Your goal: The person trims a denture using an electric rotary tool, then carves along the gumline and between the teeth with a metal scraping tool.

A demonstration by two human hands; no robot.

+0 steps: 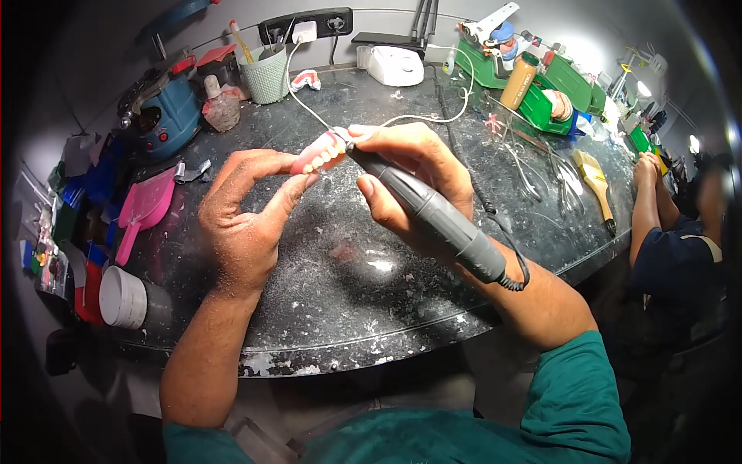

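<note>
A pink denture with a row of whitish teeth is pinched at its left end between the thumb and fingers of my left hand. Pale dust coats that hand. My right hand grips a black rotary handpiece, its cord coiling off the rear end near my wrist. The handpiece's front end is up against the right end of the denture, and my right fingers are close to it there; whether the bit touches is too small to tell. Both hands are raised above the dusty black workbench.
A pink dustpan, white tub and blue machine stand left. At the back are a woven cup, a dental model and a white control box. Right are green bins, a brush and another person.
</note>
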